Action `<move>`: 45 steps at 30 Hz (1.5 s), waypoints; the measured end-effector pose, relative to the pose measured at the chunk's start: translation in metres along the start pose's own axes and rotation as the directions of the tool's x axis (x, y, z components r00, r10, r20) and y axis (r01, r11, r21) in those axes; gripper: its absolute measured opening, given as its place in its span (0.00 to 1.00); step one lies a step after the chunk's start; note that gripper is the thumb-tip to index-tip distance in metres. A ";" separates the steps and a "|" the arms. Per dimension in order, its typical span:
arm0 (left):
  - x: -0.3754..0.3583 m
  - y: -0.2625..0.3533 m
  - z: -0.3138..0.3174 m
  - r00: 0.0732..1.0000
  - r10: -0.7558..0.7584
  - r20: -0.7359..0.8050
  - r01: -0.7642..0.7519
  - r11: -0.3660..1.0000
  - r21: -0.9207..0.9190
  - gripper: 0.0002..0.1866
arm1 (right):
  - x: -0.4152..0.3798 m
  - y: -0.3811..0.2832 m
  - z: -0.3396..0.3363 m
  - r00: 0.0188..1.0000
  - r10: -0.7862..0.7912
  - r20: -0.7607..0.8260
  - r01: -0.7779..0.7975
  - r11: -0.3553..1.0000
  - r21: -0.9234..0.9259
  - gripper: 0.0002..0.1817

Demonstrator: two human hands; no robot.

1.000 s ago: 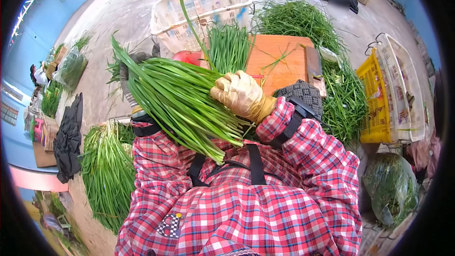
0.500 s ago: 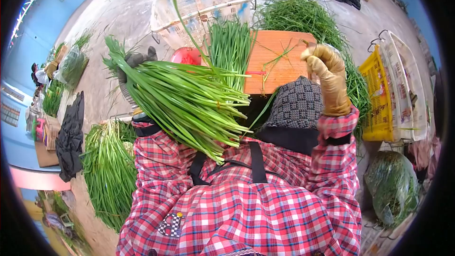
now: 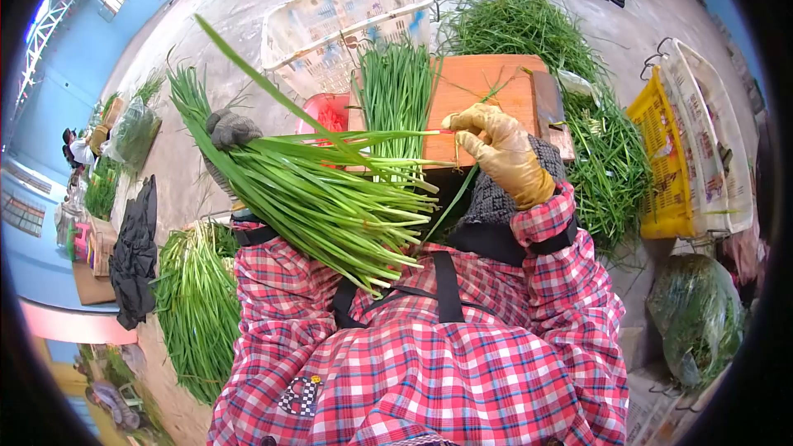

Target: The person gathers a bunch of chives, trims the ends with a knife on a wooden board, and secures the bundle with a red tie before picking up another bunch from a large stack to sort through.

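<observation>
Left hand (image 3: pixel 230 128) clamps the chive bunch (image 3: pixel 322 198), long green blades lying diagonal, cut ends toward the chest; right hand (image 3: pixel 498 149) pinches one stalk (image 3: pixel 396 134).

1 head-worn fisheye camera looks steeply down and forward, close over the red plaid shirt (image 3: pixel 429 363), toward the orange wooden cutting board (image 3: pixel 487 95).

Matt wooden board (image 3: pixel 487 95) (glossy rubber glove (image 3: pixel 500 149))

chives (image 3: pixel 396 87) on board (image 3: pixel 487 95) — basket (image 3: pixel 339 21) behind
</observation>
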State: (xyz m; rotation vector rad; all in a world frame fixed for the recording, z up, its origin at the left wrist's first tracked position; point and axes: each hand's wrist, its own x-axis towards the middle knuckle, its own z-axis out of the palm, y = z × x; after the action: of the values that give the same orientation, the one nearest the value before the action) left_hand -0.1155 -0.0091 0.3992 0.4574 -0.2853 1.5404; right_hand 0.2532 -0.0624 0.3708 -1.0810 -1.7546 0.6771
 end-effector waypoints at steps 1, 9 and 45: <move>0.001 -0.002 0.002 0.996 -0.073 0.048 0.078 0.992 -0.096 0.06 | 0.001 -0.002 0.001 1.000 0.001 -0.003 -0.001 1.000 0.001 0.10; 0.004 -0.016 -0.001 0.985 -0.132 0.110 0.157 0.951 -0.265 0.08 | 0.017 -0.024 0.027 0.979 0.081 0.189 -0.111 0.982 0.154 0.09; -0.002 0.003 0.004 0.996 -0.065 -0.067 0.092 0.802 0.590 0.19 | -0.143 0.118 -0.154 0.817 0.280 -0.504 -0.562 0.583 -0.587 0.20</move>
State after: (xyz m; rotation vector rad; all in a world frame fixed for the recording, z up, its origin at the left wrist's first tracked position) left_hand -0.1181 -0.0127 0.4027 0.9154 0.2692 1.5379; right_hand 0.4630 -0.1383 0.2782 -2.0910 -1.4294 -0.0096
